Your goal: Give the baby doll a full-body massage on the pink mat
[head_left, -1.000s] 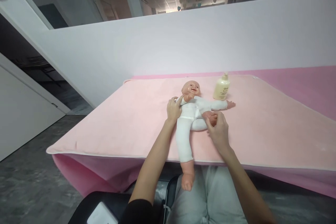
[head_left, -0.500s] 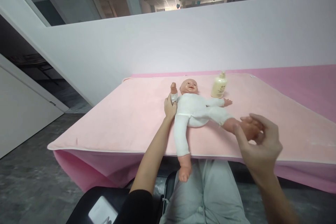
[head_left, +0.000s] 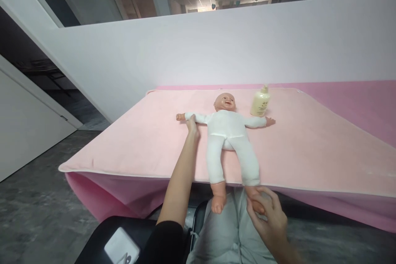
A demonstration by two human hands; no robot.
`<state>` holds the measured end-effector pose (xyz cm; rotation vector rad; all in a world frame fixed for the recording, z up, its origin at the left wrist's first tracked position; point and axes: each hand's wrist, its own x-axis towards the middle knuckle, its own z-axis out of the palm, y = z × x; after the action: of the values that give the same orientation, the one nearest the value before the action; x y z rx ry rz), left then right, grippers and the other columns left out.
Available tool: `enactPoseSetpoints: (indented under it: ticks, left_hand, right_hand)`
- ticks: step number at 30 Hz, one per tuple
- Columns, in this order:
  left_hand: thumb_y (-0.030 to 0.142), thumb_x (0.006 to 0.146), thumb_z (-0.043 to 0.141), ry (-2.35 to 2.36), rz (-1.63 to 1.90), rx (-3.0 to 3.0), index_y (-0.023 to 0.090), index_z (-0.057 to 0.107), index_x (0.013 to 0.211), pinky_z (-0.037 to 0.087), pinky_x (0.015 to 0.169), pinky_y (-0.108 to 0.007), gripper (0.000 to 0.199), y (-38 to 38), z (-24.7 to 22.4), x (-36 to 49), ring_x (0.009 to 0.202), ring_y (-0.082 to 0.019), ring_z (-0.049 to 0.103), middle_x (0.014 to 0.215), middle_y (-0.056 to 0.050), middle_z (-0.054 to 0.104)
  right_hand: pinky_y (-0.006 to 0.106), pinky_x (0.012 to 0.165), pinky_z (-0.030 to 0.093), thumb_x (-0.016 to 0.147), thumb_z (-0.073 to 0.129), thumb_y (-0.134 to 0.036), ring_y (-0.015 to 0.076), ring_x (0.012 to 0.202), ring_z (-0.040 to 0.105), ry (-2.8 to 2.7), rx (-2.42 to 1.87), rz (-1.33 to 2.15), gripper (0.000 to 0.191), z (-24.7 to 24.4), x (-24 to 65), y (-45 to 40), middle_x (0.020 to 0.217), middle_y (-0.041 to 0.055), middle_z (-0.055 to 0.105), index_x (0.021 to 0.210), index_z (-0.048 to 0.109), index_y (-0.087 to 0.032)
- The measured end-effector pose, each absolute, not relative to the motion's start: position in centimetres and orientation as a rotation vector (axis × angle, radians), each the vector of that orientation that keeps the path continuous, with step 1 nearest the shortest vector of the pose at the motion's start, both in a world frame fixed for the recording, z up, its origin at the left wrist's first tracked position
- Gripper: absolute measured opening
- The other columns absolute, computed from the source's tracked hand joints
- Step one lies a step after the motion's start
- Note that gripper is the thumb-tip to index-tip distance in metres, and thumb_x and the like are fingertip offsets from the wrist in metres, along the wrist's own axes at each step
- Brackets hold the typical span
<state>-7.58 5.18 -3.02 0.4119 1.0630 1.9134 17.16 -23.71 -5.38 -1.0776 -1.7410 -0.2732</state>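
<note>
A baby doll with a white cloth body lies on its back on a pink blanket, its head toward the wall. My left hand is closed round the doll's outstretched arm on the left, close to its wrist. At the near edge, my right hand has its thumb and fingers round the doll's right-side foot. Both of the doll's feet hang past the table edge, above my lap. Its other arm stretches out to the right.
A pale yellow pump bottle stands beyond the doll's right-side arm. A white wall with a window above rises behind the table. At the lower left, a white device lies on a black chair.
My right hand has brought the doll's leg down and inward from the right. My left hand has moved the doll's raised arm outward to the left, flat on the blanket.
</note>
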Motion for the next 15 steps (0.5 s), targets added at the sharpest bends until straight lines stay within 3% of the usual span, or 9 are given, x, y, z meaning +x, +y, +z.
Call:
enactPoseSetpoints:
  ticks: [5,11,15]
  left_hand:
    - [0.029,0.090,0.045,0.817,1.831,0.148,0.021,0.053,0.091,0.050,0.091,-0.030,0.011,5.1,-2.4,-9.6,0.098,-0.014,0.061,0.100,-0.004,0.062]
    - [0.032,0.090,0.050,0.683,1.816,0.061,0.023,0.054,0.086,0.049,0.094,-0.032,0.011,4.6,-2.2,-10.4,0.096,-0.012,0.061,0.095,0.001,0.062]
    - [0.025,0.091,0.048,0.776,1.846,0.113,0.022,0.052,0.085,0.051,0.090,-0.027,0.007,4.9,-2.1,-10.1,0.094,-0.010,0.061,0.093,0.001,0.061]
  right_hand:
    - [0.020,0.054,0.053,0.080,0.062,-0.009,0.0085,0.061,0.062,-1.648,-1.014,-0.322,0.009,-7.8,16.7,-22.7,0.095,0.0061,0.061,0.081,0.060,-0.018]
    - [0.023,0.067,0.059,0.072,0.069,-0.007,0.0141,0.076,0.068,-1.578,-0.958,-0.440,0.015,-10.4,16.8,-22.1,0.092,0.0057,0.064,0.081,0.063,-0.018]
    - [0.023,0.064,0.060,0.072,0.070,-0.006,0.0151,0.080,0.067,-1.579,-0.934,-0.419,0.018,-10.8,16.8,-22.2,0.096,0.0071,0.062,0.084,0.062,-0.017]
